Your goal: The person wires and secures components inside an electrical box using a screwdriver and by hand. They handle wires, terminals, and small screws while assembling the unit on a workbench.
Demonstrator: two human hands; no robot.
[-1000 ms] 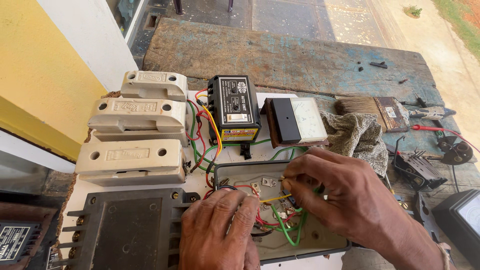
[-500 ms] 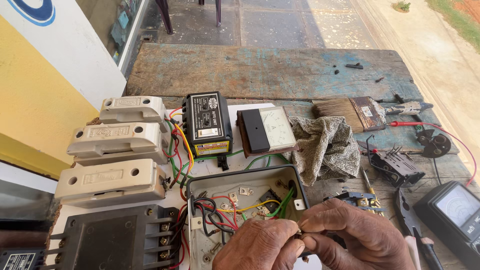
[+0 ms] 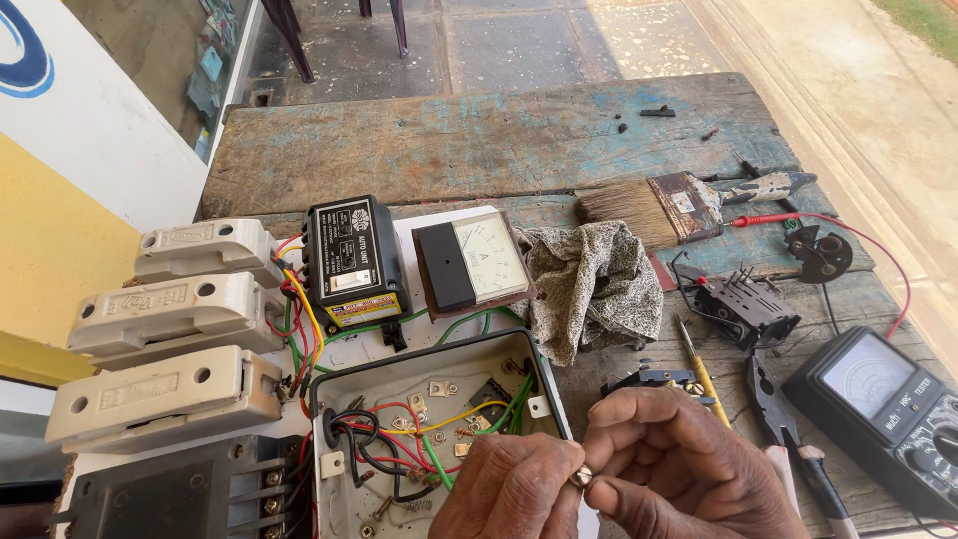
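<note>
so, hands: both low and near, close together, just right of the open box.
left hand: fingers pinched narrow on a small brass bit, held at the tips so it won't drop.
right hand: fingers curled, tips meet the same brass bit from the right; both hands share the hold, prob. bc it's tiny.
brass bit: between the two hands' fingertips, up off the table, by the box's right edge.
open box: grey metal, lid off, so the red, green, yellow & black wires inside can be reached.
fuse blocks: three cream ones in a row, left side, wired to the black unit.
meter dial: leans by the black unit, face up.
rag: crumpled, far of the hands.
brush: lies far right.
tester: black, near right, in easy reach.
screwdriver: yellow, just far of right hand.
</note>
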